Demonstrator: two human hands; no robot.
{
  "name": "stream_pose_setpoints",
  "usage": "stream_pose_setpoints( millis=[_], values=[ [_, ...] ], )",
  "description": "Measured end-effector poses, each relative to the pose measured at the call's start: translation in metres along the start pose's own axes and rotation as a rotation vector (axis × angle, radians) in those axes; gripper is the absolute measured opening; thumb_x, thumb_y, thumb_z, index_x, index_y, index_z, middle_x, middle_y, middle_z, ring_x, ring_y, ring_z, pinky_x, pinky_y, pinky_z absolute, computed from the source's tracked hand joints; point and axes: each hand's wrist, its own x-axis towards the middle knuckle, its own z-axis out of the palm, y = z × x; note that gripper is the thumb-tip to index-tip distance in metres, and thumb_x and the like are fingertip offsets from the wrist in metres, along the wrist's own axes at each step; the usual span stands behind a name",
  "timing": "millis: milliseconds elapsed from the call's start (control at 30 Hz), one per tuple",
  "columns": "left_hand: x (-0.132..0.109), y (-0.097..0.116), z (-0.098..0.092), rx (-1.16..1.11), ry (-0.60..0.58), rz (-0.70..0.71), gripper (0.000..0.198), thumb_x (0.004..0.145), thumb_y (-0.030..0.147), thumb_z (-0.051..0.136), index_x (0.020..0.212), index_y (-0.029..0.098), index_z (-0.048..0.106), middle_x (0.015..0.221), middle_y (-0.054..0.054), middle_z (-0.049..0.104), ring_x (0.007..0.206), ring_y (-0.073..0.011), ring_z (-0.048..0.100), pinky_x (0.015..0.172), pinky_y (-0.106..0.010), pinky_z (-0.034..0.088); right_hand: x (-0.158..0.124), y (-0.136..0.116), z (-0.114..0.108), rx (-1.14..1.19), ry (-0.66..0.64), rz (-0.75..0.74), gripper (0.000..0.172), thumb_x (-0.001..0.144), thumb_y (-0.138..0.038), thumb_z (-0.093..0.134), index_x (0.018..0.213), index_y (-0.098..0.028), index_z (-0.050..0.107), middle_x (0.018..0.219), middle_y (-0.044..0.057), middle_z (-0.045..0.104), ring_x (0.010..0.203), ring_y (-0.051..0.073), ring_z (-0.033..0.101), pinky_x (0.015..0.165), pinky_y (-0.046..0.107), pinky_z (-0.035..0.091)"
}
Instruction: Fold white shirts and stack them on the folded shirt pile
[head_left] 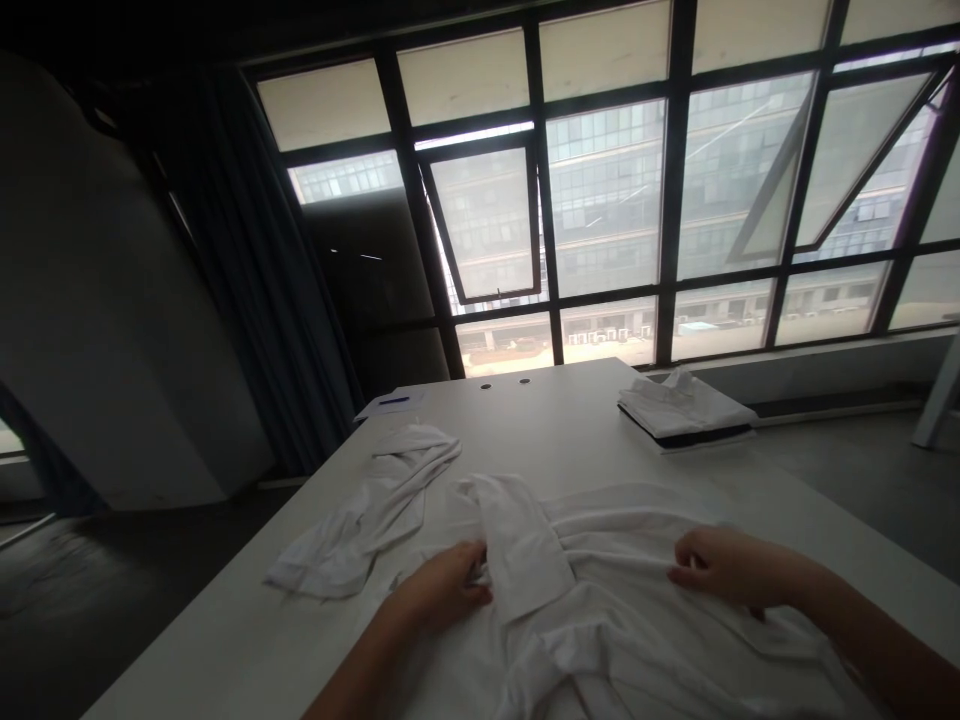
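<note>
- Two bare hands, the left hand [442, 585] and the right hand [724, 570], lie on a white shirt [645, 610] spread across the near part of the worktop [225, 650]
- The shirt is rumpled, with soft ridges running across it, and its lower part runs out of view
- A folded strip of the shirt [517, 545] stands up between the hands, just beside the left hand
- Left hand: fingers curled and pressed against the edge of that strip; whether they pinch it, I cannot tell
- Right hand: fingers close together and lightly curled on the shirt; whether they pinch the cloth, I cannot tell
- To the left of the shirt, a crumpled white cloth [367, 510] lies in a loose twist, almost touching it
- Farther off on the right, a neatly folded white garment [682, 405] sits on a dark flat base [705, 437]
- At the far left corner lies a sheet of paper [390, 403] with a blue pen [394, 401] on it
- Beyond the worktop, a large gridded window [600, 200] shows a building, with a dark curtain [255, 270] at its left
</note>
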Motion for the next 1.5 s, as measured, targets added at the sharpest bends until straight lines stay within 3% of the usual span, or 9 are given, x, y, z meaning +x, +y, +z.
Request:
stream_pose_setpoints(
  millis=[100,200,367,467,633,933,1067,1367,1500],
  values=[
    [-0.011,0.009,-0.013,0.014,-0.188,0.054,0.038,0.078,0.042,0.067,0.114,0.031,0.071,0.103,0.000,0.075,0.090,-0.0254,0.068,0.079,-0.030,0.049,-0.002,-0.005,-0.002,0.263,-0.261,0.049,0.052,0.085,-0.073,0.051,0.091,-0.023,0.060,0.060,0.000,0.062,0.041,0.016,0.055,0.038,0.028,0.045],
    [-0.014,0.002,-0.020,0.056,-0.260,-0.005,0.026,0.082,0.048,0.061,0.092,0.029,0.075,0.078,0.003,0.073,0.071,-0.0206,0.066,0.065,-0.027,0.045,0.014,-0.001,-0.006,0.300,0.068,-0.112,0.053,0.090,-0.071,0.043,0.083,-0.021,0.056,0.061,0.001,0.063,0.048,0.015,0.057,0.046,0.026,0.045],
    [0.005,-0.034,-0.020,0.141,0.226,-0.213,0.032,0.081,0.045,0.060,0.102,0.021,0.067,0.108,-0.009,0.069,0.103,-0.0295,0.062,0.089,-0.037,0.044,0.044,0.036,-0.003,-0.219,0.669,-0.115,0.040,0.086,-0.054,0.057,0.107,-0.021,0.067,0.110,0.012,0.070,0.100,0.030,0.064,0.086,0.044,0.050],
    [0.017,-0.054,-0.014,0.125,0.369,-0.292,0.047,0.076,0.051,0.065,0.109,0.017,0.064,0.123,-0.017,0.062,0.121,-0.0358,0.053,0.101,-0.043,0.038,0.052,0.059,0.006,-0.351,0.648,-0.038,0.047,0.083,-0.056,0.059,0.115,-0.021,0.066,0.125,0.016,0.064,0.113,0.035,0.059,0.091,0.050,0.046],
    [0.027,-0.063,0.000,-0.014,0.427,-0.235,0.043,0.066,0.047,0.074,0.096,0.017,0.066,0.116,-0.013,0.065,0.112,-0.0303,0.059,0.099,-0.037,0.042,0.052,0.056,0.008,-0.334,0.610,-0.143,0.027,0.092,-0.045,0.050,0.084,-0.022,0.061,0.095,0.009,0.068,0.090,0.026,0.064,0.080,0.039,0.047],
    [0.027,-0.060,-0.025,-0.301,0.749,-0.175,0.050,0.094,0.064,0.038,0.108,0.019,0.055,0.097,-0.006,0.067,0.088,-0.0223,0.065,0.076,-0.031,0.051,0.040,0.050,-0.024,-0.248,0.871,-0.110,0.032,0.096,-0.051,0.042,0.093,-0.025,0.061,0.086,0.009,0.071,0.082,0.028,0.067,0.074,0.037,0.046],
    [0.029,-0.057,-0.008,-0.239,0.670,-0.151,0.054,0.086,0.057,0.057,0.124,0.019,0.051,0.120,-0.011,0.067,0.106,-0.0258,0.064,0.092,-0.034,0.049,0.048,0.051,-0.017,-0.411,0.892,-0.045,0.023,0.088,-0.042,0.051,0.093,-0.023,0.063,0.099,0.011,0.069,0.095,0.031,0.064,0.082,0.044,0.044],
    [0.041,-0.060,0.040,-0.011,0.474,-0.131,0.069,0.086,0.042,0.059,0.147,0.021,0.037,0.143,-0.016,0.056,0.130,-0.0295,0.054,0.109,-0.039,0.040,0.064,-0.078,0.012,-0.295,0.354,-0.378,0.027,0.092,-0.046,0.054,0.107,-0.025,0.062,0.095,0.005,0.071,0.085,0.022,0.066,0.077,0.033,0.047],
    [0.037,-0.056,0.037,-0.010,0.515,-0.027,0.059,0.087,0.037,0.058,0.143,0.023,0.044,0.136,-0.014,0.062,0.122,-0.0291,0.060,0.105,-0.038,0.045,0.077,-0.138,0.047,-0.147,0.177,-0.449,0.084,0.078,-0.061,0.071,0.147,-0.024,0.038,0.125,0.012,0.067,0.110,0.029,0.065,0.093,0.039,0.048]
  ],
)
